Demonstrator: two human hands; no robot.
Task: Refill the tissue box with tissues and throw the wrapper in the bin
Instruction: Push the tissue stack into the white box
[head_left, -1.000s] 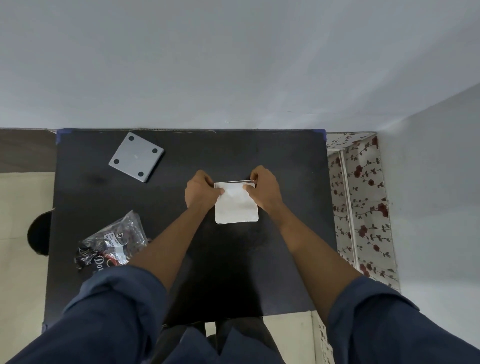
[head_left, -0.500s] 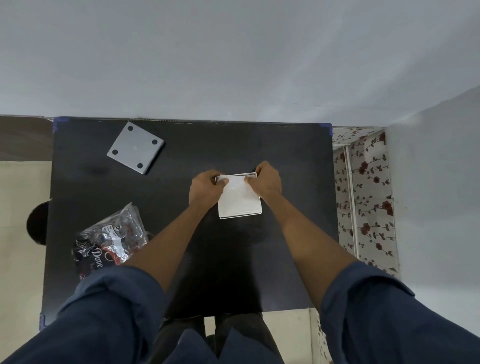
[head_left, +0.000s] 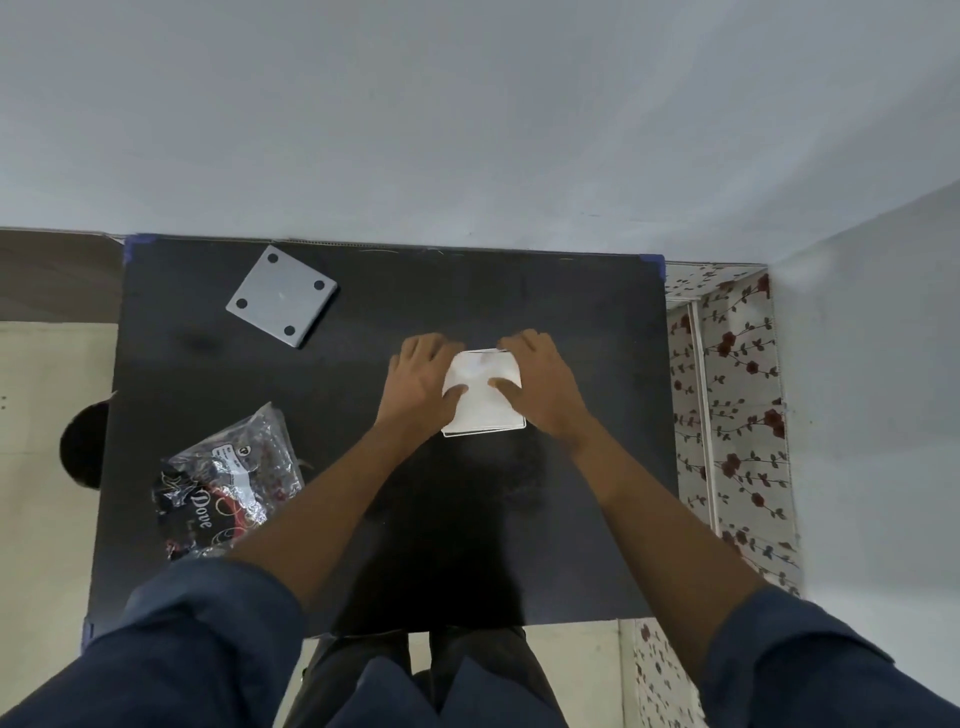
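Note:
The tissue box (head_left: 484, 430) stands open-topped on the middle of the black table (head_left: 457, 525), with a white stack of tissues (head_left: 483, 402) filling it. My left hand (head_left: 421, 379) lies over the box's left side, thumb on the tissues. My right hand (head_left: 543, 384) covers the right side, its thumb also pressing on the stack. The fingers of both hands reach over the far corners. The crumpled clear and black wrapper (head_left: 228, 480) lies at the table's front left. A dark round bin (head_left: 83, 441) shows partly on the floor, left of the table.
A grey square lid (head_left: 281, 296) with black dots at its corners lies at the back left of the table. A white wall runs behind the table. To the right stands a piece of furniture covered in floral cloth (head_left: 737, 395).
Both hands moved from gripping the far edge of the tissues to lying over the sides of the stack, thumbs on top. The stack sits flatter in the box.

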